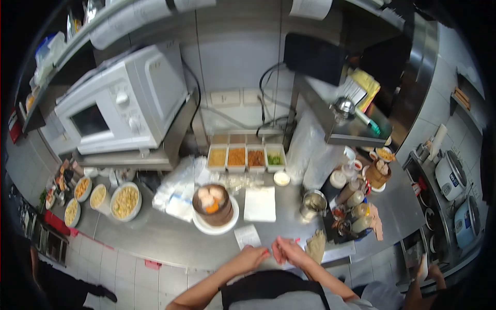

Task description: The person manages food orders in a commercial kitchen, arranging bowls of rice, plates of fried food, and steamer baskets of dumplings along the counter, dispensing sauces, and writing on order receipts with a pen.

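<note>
My left hand [250, 259] is closed in front of the counter's near edge, with a small red bit at its fingertips that is too small to name. Close beside it, my right hand [287, 251] has its fingers curled together, and another small red bit shows just past them. A printed paper slip [247, 236] lies on the counter right above my left hand. Beyond it, a round bamboo steamer [213, 206] with several dumplings and an orange piece stands on a white plate [232, 223]. White napkins [260, 204] lie to its right.
A crumpled cloth [315, 246] sits by my right forearm, near a metal pot [313, 205] and several sauce bottles [356, 199]. Topping trays [236, 157] line the back. Food bowls [125, 201] stand left, below a microwave [121, 98]. Other people are at both sides.
</note>
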Action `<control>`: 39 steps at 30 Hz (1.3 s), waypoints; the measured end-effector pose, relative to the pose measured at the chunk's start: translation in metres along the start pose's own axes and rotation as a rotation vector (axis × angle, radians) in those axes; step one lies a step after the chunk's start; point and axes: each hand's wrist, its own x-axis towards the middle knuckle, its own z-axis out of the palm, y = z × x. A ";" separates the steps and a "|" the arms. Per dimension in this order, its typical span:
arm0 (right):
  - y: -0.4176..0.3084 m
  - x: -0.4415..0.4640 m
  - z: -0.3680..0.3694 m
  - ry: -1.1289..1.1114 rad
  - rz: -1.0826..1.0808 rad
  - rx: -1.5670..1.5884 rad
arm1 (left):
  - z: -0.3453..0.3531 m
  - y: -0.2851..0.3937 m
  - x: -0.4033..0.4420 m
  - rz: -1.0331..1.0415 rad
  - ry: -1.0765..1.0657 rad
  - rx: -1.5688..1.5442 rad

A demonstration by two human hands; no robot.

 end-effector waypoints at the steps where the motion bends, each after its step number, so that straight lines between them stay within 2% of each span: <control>1: -0.002 0.002 0.004 0.043 0.032 -0.124 | 0.000 0.001 -0.004 -0.029 0.009 -0.082; 2: -0.011 0.001 0.014 0.036 0.057 -0.068 | 0.001 0.002 -0.009 -0.066 0.017 -0.168; 4: -0.020 -0.006 0.024 -0.025 0.096 0.003 | -0.008 0.016 -0.022 -0.014 -0.043 -0.210; 6: -0.028 -0.019 0.024 0.134 0.122 0.068 | -0.006 0.016 -0.035 -0.024 -0.100 -0.396; 7: -0.026 -0.022 0.000 0.132 0.037 0.132 | -0.012 0.018 -0.043 -0.061 -0.138 -0.442; 9: -0.047 -0.029 -0.021 0.191 -0.209 0.284 | -0.011 0.002 -0.060 -0.215 -0.032 -0.455; 10: -0.048 -0.028 -0.037 0.118 -0.250 0.342 | -0.010 -0.007 -0.065 -0.286 0.018 -0.457; 13: -0.043 -0.010 -0.023 0.152 -0.189 0.174 | -0.008 -0.042 -0.059 -0.256 0.302 -0.330; 16: -0.003 0.029 0.009 0.115 -0.164 -0.078 | -0.004 -0.073 -0.036 0.036 0.485 -0.103; 19: 0.036 0.053 0.012 0.065 -0.249 -0.460 | 0.007 -0.095 -0.026 -0.050 0.360 0.066; 21: 0.051 0.058 -0.001 0.077 -0.317 -0.654 | 0.018 -0.097 -0.024 -0.093 0.348 0.098; 24: 0.051 0.054 -0.026 0.222 -0.080 -0.343 | 0.039 -0.088 -0.012 -0.097 0.412 0.140; 25: 0.050 0.052 -0.031 0.236 -0.118 -0.306 | 0.044 -0.086 -0.007 -0.088 0.450 0.158; 29: 0.055 0.054 -0.014 0.173 -0.185 0.168 | 0.048 -0.081 0.000 -0.114 0.466 0.138; 32: 0.075 0.062 -0.010 0.250 -0.142 0.191 | 0.042 -0.081 0.000 -0.124 0.459 0.116; 39: 0.067 0.055 -0.021 0.236 -0.113 0.126 | 0.044 -0.081 -0.001 -0.125 0.474 0.090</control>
